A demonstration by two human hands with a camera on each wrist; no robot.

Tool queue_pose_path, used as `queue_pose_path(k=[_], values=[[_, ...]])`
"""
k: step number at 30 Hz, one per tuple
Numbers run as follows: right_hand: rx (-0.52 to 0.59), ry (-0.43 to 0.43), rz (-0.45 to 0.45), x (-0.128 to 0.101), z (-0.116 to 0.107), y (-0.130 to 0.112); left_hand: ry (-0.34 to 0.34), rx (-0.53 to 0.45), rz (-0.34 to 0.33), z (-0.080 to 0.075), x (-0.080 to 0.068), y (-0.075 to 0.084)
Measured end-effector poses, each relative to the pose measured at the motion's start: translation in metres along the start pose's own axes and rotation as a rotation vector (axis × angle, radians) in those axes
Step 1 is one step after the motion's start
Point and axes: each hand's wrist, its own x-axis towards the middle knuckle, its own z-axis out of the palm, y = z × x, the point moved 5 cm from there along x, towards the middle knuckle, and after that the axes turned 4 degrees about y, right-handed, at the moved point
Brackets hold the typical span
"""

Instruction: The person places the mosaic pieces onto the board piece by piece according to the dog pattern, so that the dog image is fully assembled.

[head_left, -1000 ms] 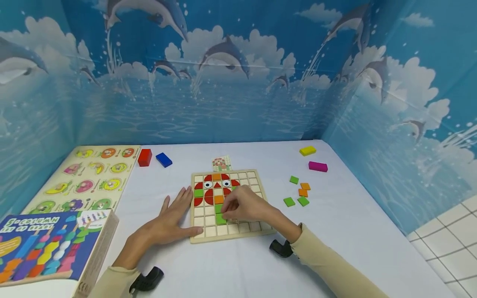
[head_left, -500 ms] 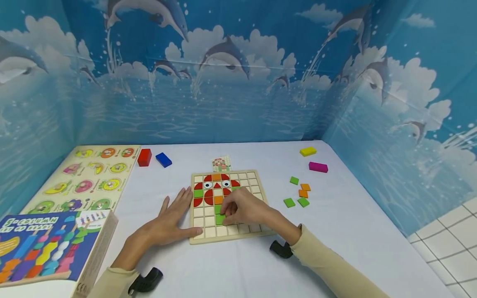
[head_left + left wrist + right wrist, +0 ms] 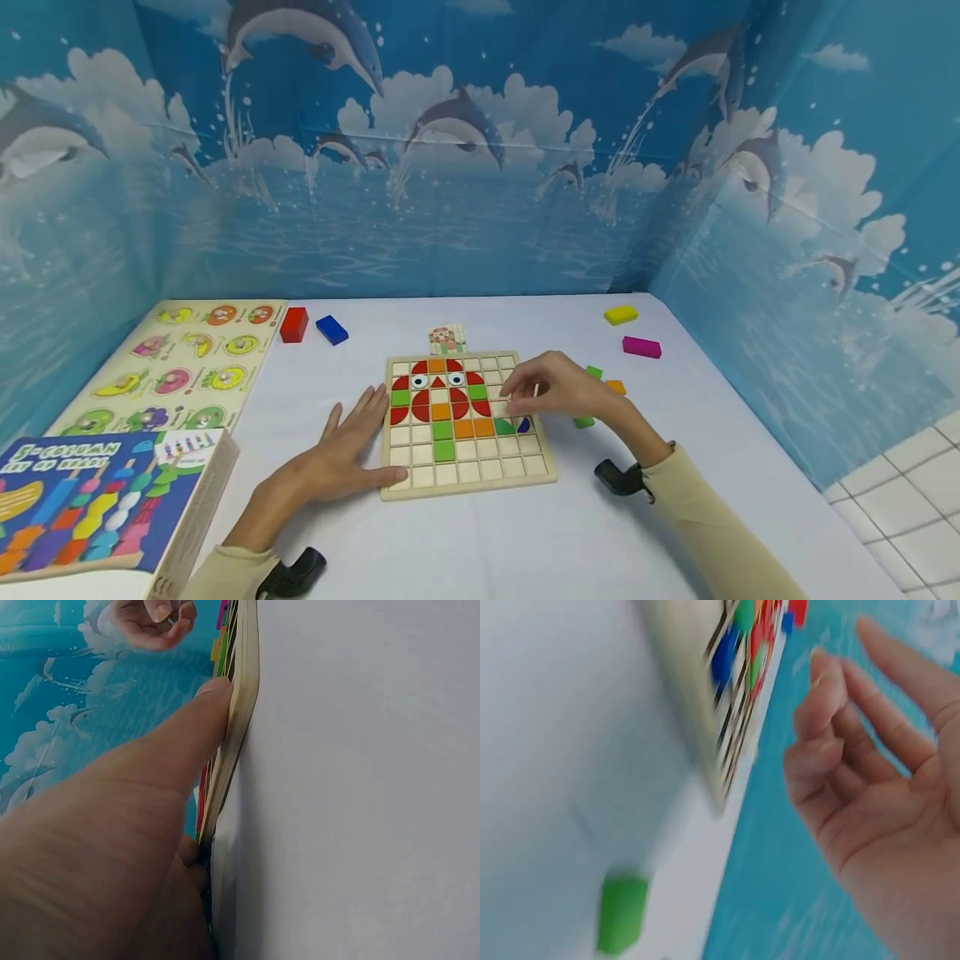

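A wooden grid board (image 3: 468,472) lies on the table with red, orange and green tiles forming a face and a green stem. My left hand (image 3: 341,458) lies spread at the board's left edge, its thumb (image 3: 199,720) resting on the near left corner. Over the board's right edge hovers my right hand (image 3: 558,387), its fingers loosely bent. The right wrist view shows that hand (image 3: 885,780) with thumb and forefinger apart and nothing between them. A green tile (image 3: 504,427) and a blue-marked tile (image 3: 523,425) sit in the row below it.
Loose green tiles (image 3: 584,422) and an orange tile (image 3: 616,387) lie right of the board, partly hidden. Magenta (image 3: 641,347), yellow (image 3: 621,315), red (image 3: 294,325) and blue blocks (image 3: 332,330) stand farther back. A small picture card (image 3: 447,338) touches the far edge. A box (image 3: 97,500) stands left.
My right hand has lifted from the lower middle of the board and moved right, uncovering orange, green and blue-marked tiles. The left hand stays in place.
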Motion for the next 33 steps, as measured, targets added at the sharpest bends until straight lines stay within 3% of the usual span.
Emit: queue_pose_path(k=[5, 15, 22, 29, 33], values=[[0.032, 0.038, 0.057, -0.017, -0.029, 0.030, 0.016, -0.003, 0.008, -0.003, 0.000, 0.001], [-0.049, 0.213, 0.240, -0.060, -0.089, 0.090, 0.012, -0.015, 0.001, 0.003, 0.001, 0.001], [-0.027, 0.206, 0.336, -0.086, -0.098, 0.124, -0.013, -0.019, -0.030, 0.005, 0.000, -0.002], [0.009, 0.200, 0.379, -0.091, -0.103, 0.132, -0.011, -0.010, -0.038, 0.003, -0.001, -0.001], [-0.024, 0.208, 0.395, -0.092, -0.104, 0.133, -0.009, -0.017, -0.027, 0.003, -0.001, -0.001]])
